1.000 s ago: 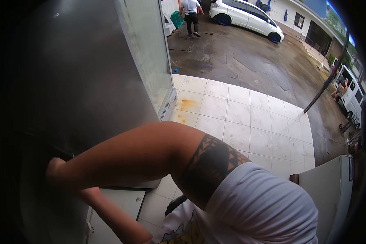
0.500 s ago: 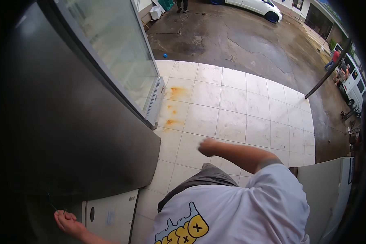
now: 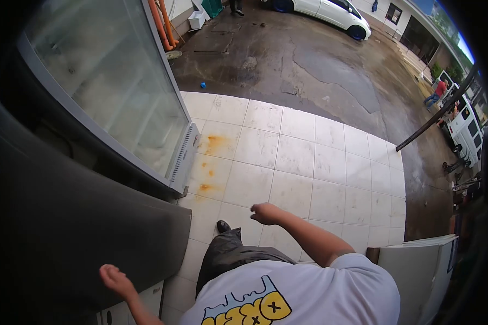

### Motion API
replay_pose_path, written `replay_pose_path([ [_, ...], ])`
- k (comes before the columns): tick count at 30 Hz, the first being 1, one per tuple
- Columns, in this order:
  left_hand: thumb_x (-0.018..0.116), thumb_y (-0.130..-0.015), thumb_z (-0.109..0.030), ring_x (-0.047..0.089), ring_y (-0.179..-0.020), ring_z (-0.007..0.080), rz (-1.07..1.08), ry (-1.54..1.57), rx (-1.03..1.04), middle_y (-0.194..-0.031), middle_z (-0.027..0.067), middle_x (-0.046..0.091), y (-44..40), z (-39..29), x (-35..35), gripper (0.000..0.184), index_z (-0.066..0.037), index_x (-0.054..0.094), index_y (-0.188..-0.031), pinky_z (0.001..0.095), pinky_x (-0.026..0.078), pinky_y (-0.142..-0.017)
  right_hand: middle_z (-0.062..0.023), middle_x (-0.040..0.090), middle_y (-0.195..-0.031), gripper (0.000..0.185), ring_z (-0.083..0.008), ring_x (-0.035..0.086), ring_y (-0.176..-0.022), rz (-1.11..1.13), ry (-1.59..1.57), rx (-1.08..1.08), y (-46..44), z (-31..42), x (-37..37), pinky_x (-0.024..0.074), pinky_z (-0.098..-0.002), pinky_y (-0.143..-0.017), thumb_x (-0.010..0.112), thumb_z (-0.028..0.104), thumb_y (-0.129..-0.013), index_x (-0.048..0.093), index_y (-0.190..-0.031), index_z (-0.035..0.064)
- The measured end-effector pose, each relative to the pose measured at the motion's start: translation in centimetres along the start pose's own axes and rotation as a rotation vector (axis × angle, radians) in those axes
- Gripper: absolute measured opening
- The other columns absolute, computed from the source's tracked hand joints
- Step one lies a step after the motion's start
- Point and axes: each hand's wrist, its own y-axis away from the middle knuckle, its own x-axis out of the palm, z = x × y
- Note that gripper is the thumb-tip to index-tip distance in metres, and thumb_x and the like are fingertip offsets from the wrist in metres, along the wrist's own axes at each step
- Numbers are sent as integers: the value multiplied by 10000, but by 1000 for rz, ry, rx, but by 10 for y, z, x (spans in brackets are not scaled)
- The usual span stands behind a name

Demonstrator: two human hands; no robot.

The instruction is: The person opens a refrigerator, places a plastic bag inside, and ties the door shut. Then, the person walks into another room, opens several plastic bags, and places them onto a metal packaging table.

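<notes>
White tiles (image 3: 298, 151) meet wet pavement (image 3: 244, 65), with a glass-fronted cooler (image 3: 108, 81) along one side, probably to leave a walkway. Nearer the person is a grey panel (image 3: 92, 216), just beside a white cabinet (image 3: 153, 301). Left hand (image 3: 115, 280) is in front of the panel; its fingers look bent, but how far closed I cannot tell. Right hand (image 3: 264, 214) juts over the tiles, perhaps for balance; its fingers curl, their grip equally unclear, nothing visible in them.
</notes>
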Motion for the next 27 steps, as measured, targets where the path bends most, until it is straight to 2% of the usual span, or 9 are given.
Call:
replay_pose_path([
  [3, 547, -982, -168, 641, -797, 419, 709, -434, 249, -848, 224, 646, 33, 64, 116, 227, 5, 604, -846, 491, 494, -727, -236, 711, -1168, 428, -427, 660, -1116, 8, 37, -274, -92, 80, -65, 524, -499, -961, 664, 321, -948, 658, -1272, 41],
  [7, 647, -908, -355, 729, -924, 373, 1264, -654, -581, -933, 177, 760, 79, 187, 187, 350, -26, 744, -977, 443, 561, -821, -213, 711, -1174, 418, -410, 667, -1104, -54, -32, -403, -196, 88, -139, 530, -469, -957, 666, 325, -967, 645, -1272, 40],
  [12, 673, -880, -419, 715, -1003, 369, 1620, -800, -649, -1021, 192, 751, 41, 225, 233, 435, -25, 736, -1052, 443, 550, -883, -230, 687, -1237, 464, -408, 647, -1165, -40, 187, 122, -245, -72, -195, 527, -497, -977, 664, 348, -958, 624, -1297, 34],
  [16, 693, -857, -470, 704, -1067, 365, 1713, -826, -563, -1092, 204, 745, -49, 213, 342, 515, -24, 729, -1112, 442, 542, -933, -226, 690, -1273, 497, -403, 637, -1206, 261, 236, 555, -173, -239, -195, 500, -493, -1032, 669, 437, -910, 722, -1189, 28],
  [19, 715, -831, -537, 682, -1138, 357, 1654, -882, -313, -1179, 224, 723, -121, 204, 501, 610, -17, 720, -1151, 442, 531, -964, -166, 686, -655, 366, -261, 709, -568, 31, -224, 999, -99, -295, -197, 583, -414, -531, 629, 308, -901, 696, -749, -18],
  [21, 687, -856, -521, 677, -1114, 382, 1433, -805, -144, -1148, 226, 722, -166, 153, 621, 558, -9, 709, -1078, 461, 531, -946, -194, 699, -695, 347, -294, 709, -553, -71, -401, 1253, -71, -305, -199, 580, -412, -512, 635, 270, -926, 683, -844, -63],
  [24, 662, -879, -474, 690, -1024, 400, 1275, -684, -8, -1064, 219, 732, -223, 78, 809, 492, -21, 703, -1068, 464, 536, -920, -209, 713, -730, 339, -299, 724, -584, -384, -260, 1139, -84, -346, -175, 594, -422, -560, 632, 252, -934, 675, -1021, -73],
  [26, 648, -918, -436, 698, -1027, 380, 1222, -479, -11, -1063, 206, 738, -247, 7, 916, 461, -12, 701, -1092, 456, 541, -915, -289, 728, -1077, 366, -446, 683, -1099, -567, -170, 1227, -127, -320, -212, 548, -488, -952, 651, 300, -925, 727, -1035, -41],
  [27, 643, -933, -426, 701, -1032, 373, 1207, -398, -10, -1065, 204, 740, -257, -36, 957, 456, -9, 699, -1108, 453, 543, -916, -289, 728, -1077, 366, -446, 683, -1099, -569, -180, 1219, -157, -337, -224, 548, -488, -952, 651, 300, -925, 727, -1035, -41],
])
